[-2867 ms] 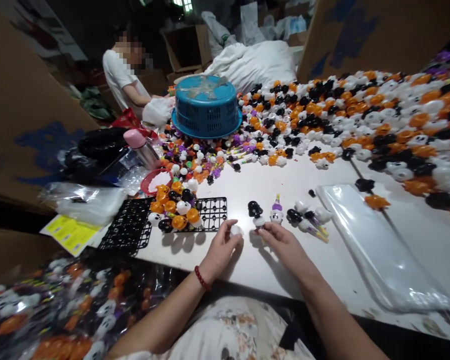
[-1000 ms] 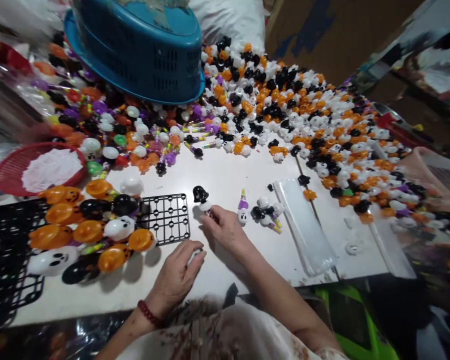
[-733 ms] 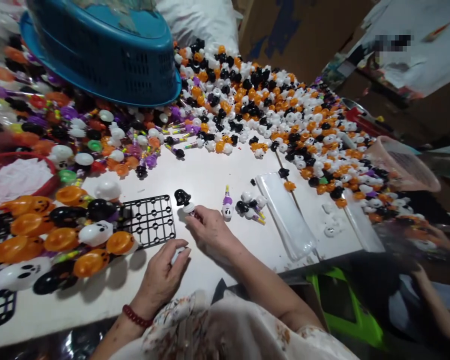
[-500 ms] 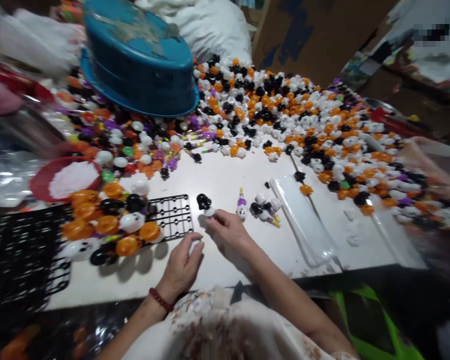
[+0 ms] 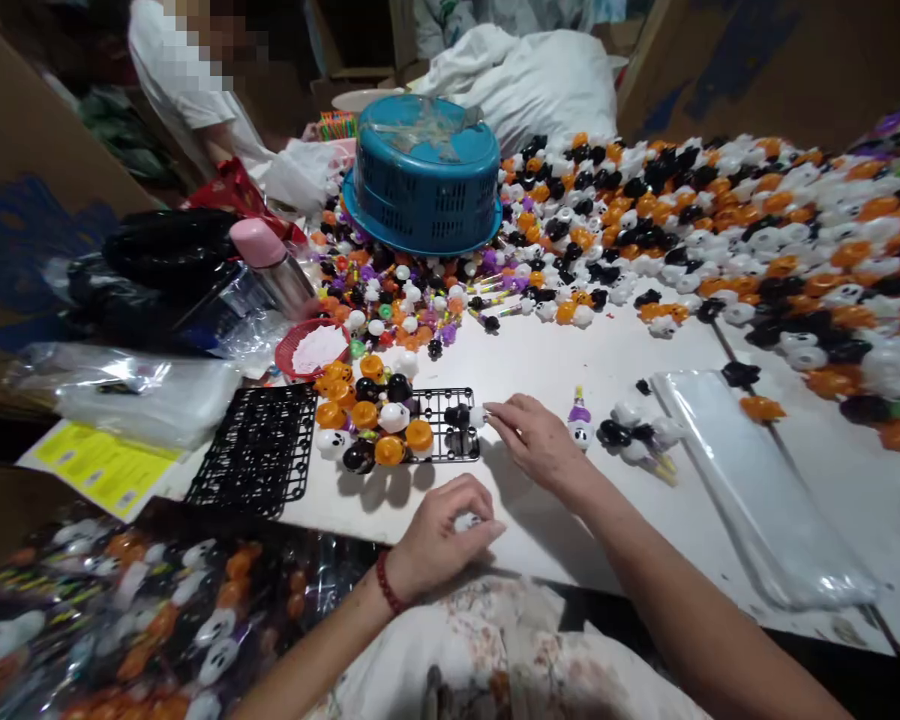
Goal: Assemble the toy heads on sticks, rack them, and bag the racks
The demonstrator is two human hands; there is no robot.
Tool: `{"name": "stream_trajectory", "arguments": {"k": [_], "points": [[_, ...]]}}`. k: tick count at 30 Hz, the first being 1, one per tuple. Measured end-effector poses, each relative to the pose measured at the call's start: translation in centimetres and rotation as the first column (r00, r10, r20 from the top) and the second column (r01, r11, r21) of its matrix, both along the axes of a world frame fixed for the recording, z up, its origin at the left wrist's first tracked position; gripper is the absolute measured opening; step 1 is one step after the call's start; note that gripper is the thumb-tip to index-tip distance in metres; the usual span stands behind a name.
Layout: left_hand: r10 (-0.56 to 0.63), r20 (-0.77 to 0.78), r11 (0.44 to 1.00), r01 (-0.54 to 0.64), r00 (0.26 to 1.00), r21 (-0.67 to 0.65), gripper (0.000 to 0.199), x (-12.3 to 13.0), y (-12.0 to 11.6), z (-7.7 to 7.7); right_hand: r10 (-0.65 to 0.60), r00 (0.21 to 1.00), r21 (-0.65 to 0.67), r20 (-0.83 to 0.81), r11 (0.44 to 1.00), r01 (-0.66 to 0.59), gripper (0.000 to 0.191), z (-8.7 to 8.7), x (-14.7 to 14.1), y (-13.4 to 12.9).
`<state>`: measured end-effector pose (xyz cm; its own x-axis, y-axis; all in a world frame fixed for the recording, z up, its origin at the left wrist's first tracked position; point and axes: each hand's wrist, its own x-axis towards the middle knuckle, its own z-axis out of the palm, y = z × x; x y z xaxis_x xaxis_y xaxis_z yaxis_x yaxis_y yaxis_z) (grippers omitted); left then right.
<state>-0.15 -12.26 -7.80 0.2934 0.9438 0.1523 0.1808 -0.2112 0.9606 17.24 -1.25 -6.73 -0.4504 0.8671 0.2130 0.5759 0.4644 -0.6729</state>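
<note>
My right hand [image 5: 534, 440] pinches a black-and-white toy [image 5: 461, 416]; my left hand [image 5: 439, 535] (nearer me) curls round a white piece [image 5: 466, 521].

Heaped plastic figures [image 5: 709, 240], cardboard [image 5: 810, 70] and clear bags [image 5: 765, 490] show a workshop.

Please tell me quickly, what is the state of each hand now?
Left hand: curled closed, holding a small white piece, partly hidden.
Right hand: closed, pinching a black-and-white toy by its white end, at the black grid.
</note>
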Motion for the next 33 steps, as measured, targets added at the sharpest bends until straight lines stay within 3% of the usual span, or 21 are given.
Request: {"name": "stream_trajectory", "arguments": {"k": [3, 6, 9, 12, 14, 16, 19, 21, 23, 28, 31, 33], "points": [[0.023, -0.072, 0.998, -0.018, 0.997, 0.061, 0.020, -2.9, -0.8, 3.7, 0.056, 0.995, -0.076, -0.083, 0.995, -0.062, 0.012, 1.3, -1.6, 1.2], [0.240, -0.234, 0.957, -0.189, 0.942, 0.222, 0.006, -6.0, -0.9, 6.7, 0.073, 0.990, -0.135, -0.117, 0.987, -0.089, 0.006, 2.0, -3.7, 2.4], [0.459, -0.320, 0.879, -0.373, 0.829, 0.297, 0.007, -8.3, -0.1, 8.2, 0.094, 0.992, -0.186, -0.088, 0.976, -0.109, 0.009, 2.2, -5.6, 3.3], [0.525, -0.321, 0.850, -0.466, 0.789, 0.244, 0.010, -9.2, 0.7, 8.6, 0.131, 0.990, -0.226, -0.051, 0.964, -0.139, 0.009, 2.3, -7.0, 3.6], [0.496, -0.316, 0.868, -0.456, 0.809, 0.195, 0.014, -8.9, 0.6, 8.7, 0.164, 0.985, -0.229, -0.058, 0.958, -0.174, 0.004, 2.5, -7.5, 3.6], [0.425, -0.246, 0.904, -0.424, 0.871, 0.062, 0.025, -8.0, 0.1, 8.7, 0.191, 0.978, -0.227, -0.089, 0.952, -0.207, 0.011, 2.7, -7.7, 3.3], [0.336, 0.058, 0.893, -0.299, 0.940, -0.336, 0.048, -5.8, -1.0, 8.6, 0.190, 0.970, -0.267, -0.150, 0.937, -0.225, 0.026, 3.1, -7.8, 2.8], [0.334, 0.287, 0.819, -0.125, 0.898, -0.560, 0.055, -4.3, -1.5, 8.2, 0.175, 0.966, -0.310, -0.190, 0.923, -0.228, 0.031, 3.1, -7.7, 2.6], [0.359, 0.452, 0.740, 0.046, 0.817, -0.671, 0.051, -3.2, -1.6, 7.4, 0.173, 0.960, -0.337, -0.222, 0.910, -0.242, 0.033, 3.0, -7.8, 2.5], [0.474, 0.596, 0.626, 0.228, 0.648, -0.746, 0.033, -2.3, -1.6, 4.5, 0.207, 0.941, -0.384, -0.267, 0.873, -0.301, 0.044, 2.6, -7.9, 2.7], [0.517, 0.629, 0.587, 0.294, 0.581, -0.754, 0.027, -2.2, -1.6, 3.0, 0.230, 0.931, -0.426, -0.285, 0.839, -0.338, 0.050, 2.6, -8.0, 2.7], [0.529, 0.645, 0.576, 0.324, 0.552, -0.750, 0.025, -2.2, -1.4, 2.4, 0.231, 0.933, -0.407, -0.274, 0.851, -0.331, 0.050, 2.4, -8.1, 2.7]]}}
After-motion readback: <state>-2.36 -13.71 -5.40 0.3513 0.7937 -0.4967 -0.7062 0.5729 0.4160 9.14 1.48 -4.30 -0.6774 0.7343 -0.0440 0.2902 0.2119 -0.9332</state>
